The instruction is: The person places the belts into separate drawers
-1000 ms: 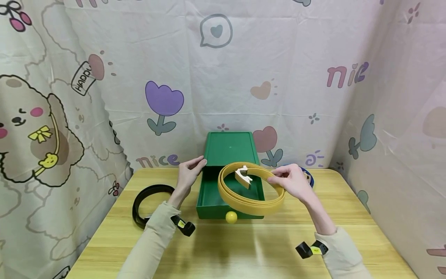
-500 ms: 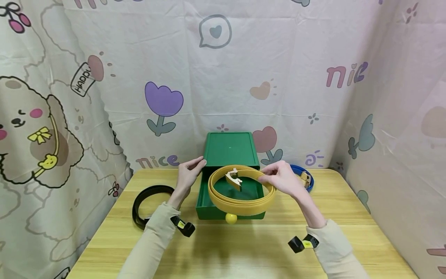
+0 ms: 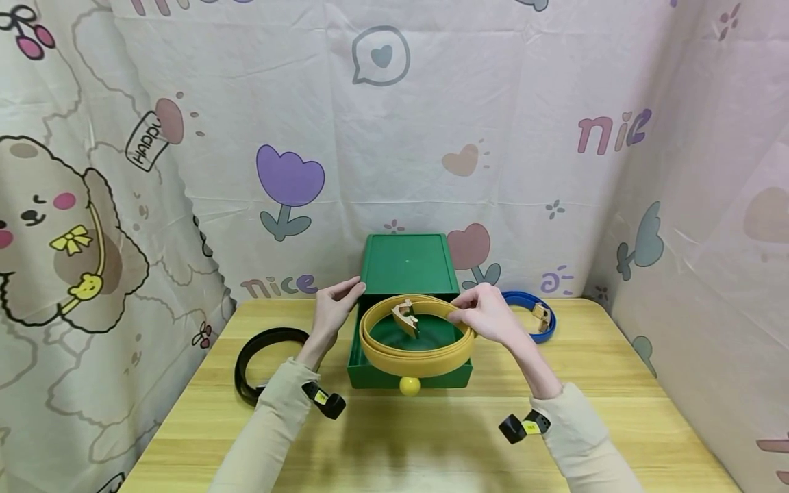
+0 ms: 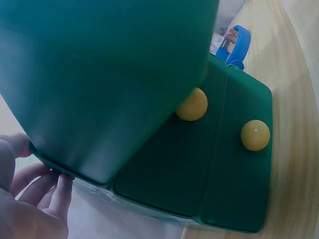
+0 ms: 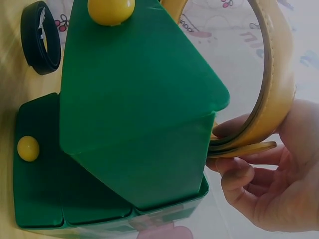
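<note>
A green drawer cabinet [image 3: 407, 263] stands at the back of the table with its top drawer [image 3: 370, 376] pulled out. My left hand [image 3: 335, 308] holds the cabinet's front left edge, thumb and fingertips against its corner. A coiled yellow belt [image 3: 407, 361] with a gold buckle [image 3: 405, 318] hangs over the drawer. My right hand [image 3: 487, 315] pinches the right side of this coil. In the right wrist view, thumb and fingers of my right hand [image 5: 279, 191] close on the layered strap [image 5: 279, 74] beside the drawer wall. The coil covers part of the drawer's inside.
A black coiled belt [image 3: 243, 366] lies left of the cabinet, partly behind my left forearm. A blue coiled belt [image 3: 527, 299] with a gold buckle lies at the right. Two lower drawers with yellow knobs [image 4: 255, 135] are shut. A patterned cloth [image 3: 394, 137] hangs behind the table.
My right hand has carried the yellow belt left and slightly lower, until it hangs over the drawer. The blue belt has come into fuller view. My left hand has stayed in place.
</note>
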`<state>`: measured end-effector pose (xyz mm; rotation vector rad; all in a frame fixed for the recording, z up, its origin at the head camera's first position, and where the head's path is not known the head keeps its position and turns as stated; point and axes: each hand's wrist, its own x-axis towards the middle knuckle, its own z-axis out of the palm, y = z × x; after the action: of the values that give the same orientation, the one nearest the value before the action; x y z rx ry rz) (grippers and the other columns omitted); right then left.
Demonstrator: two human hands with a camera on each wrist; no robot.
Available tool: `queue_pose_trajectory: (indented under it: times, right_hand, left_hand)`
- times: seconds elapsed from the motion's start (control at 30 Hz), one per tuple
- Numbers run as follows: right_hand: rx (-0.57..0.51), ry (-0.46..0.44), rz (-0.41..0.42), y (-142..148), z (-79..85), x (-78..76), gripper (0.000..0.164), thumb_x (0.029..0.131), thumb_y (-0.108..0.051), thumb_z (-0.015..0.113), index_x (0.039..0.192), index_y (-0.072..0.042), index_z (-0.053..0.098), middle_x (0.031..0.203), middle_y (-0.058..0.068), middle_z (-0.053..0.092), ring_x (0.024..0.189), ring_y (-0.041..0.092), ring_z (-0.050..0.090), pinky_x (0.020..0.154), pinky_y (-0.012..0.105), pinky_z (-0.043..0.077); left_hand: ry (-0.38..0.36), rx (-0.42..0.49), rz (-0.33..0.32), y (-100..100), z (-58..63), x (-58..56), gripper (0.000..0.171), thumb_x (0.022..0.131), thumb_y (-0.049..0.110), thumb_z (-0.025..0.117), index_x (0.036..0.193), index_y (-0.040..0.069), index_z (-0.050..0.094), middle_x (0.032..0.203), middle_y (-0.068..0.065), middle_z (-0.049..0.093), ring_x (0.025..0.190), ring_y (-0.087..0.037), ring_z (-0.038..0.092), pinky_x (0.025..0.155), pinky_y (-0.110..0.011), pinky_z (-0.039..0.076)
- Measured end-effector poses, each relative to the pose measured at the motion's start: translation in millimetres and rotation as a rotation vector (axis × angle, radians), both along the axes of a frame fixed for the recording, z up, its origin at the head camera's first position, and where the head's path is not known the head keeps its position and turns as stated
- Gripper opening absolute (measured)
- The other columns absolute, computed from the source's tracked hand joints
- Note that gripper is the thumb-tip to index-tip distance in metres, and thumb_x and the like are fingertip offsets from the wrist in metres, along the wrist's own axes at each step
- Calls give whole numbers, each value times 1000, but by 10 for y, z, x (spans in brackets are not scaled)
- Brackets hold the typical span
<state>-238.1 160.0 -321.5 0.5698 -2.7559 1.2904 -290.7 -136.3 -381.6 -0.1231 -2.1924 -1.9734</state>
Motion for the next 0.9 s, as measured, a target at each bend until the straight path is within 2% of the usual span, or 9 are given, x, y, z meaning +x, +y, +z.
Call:
queue_pose_trajectory:
  times: [0.17,0.33,0.43,0.5,0.57,0.73,0.83,0.9]
  right_hand:
    - [4,-17,4,-19,-6,-29,15,85,-6,69,93,-3,81,67,6,72,51,12,55,52,29,49]
    - [23,-37,-2,-50,-18,-58,17,86,-6,67,96,-3,81,70,11,73,49,12,55,52,30,49]
    - [31,-34,-18,-76,-33,-74,17,86,-6,67,95,-3,81,71,9,73,48,13,56,51,30,50]
    - [36,-28,-29,-94,-42,-82,15,86,-7,66,89,-3,81,65,5,69,47,13,54,50,28,47]
    - [44,-13,-38,-114,-55,-91,15,85,-7,65,75,-4,77,56,-2,58,45,11,47,47,25,40]
    - [51,34,-63,-164,-80,-108,29,84,-6,64,56,-11,56,48,-8,33,45,10,27,47,23,22]
    - [61,61,-96,-184,-101,-116,30,83,-6,65,55,-12,56,48,-8,32,45,10,27,47,24,20]
    - [74,79,-122,-193,-119,-120,26,83,-7,67,57,-10,62,48,-8,39,46,10,32,47,24,23]
  left_hand:
    - [-2,1,3,-1,1,-2,38,97,18,69,132,4,67,133,-21,66,96,5,65,83,-11,52]
    - [-10,0,1,4,8,6,38,97,19,69,132,5,67,133,-20,66,97,4,65,83,-12,52]
    - [-12,-3,1,5,7,6,38,97,19,69,132,5,67,133,-20,66,98,3,65,84,-12,52]
    - [-11,-7,1,0,5,2,38,97,20,69,132,5,67,133,-20,66,98,3,65,84,-12,52]
    - [-9,-9,1,-4,4,-2,39,97,20,68,133,5,66,134,-20,66,98,4,65,84,-12,52]
    - [-14,-12,4,-3,8,3,39,97,20,69,133,6,67,133,-20,66,98,3,65,83,-12,52]
    - [-13,-12,8,3,11,2,39,97,21,69,132,6,67,133,-19,66,98,2,65,82,-11,52]
    - [-12,-13,12,6,13,3,38,96,21,69,132,6,67,132,-19,67,97,3,65,82,-12,52]
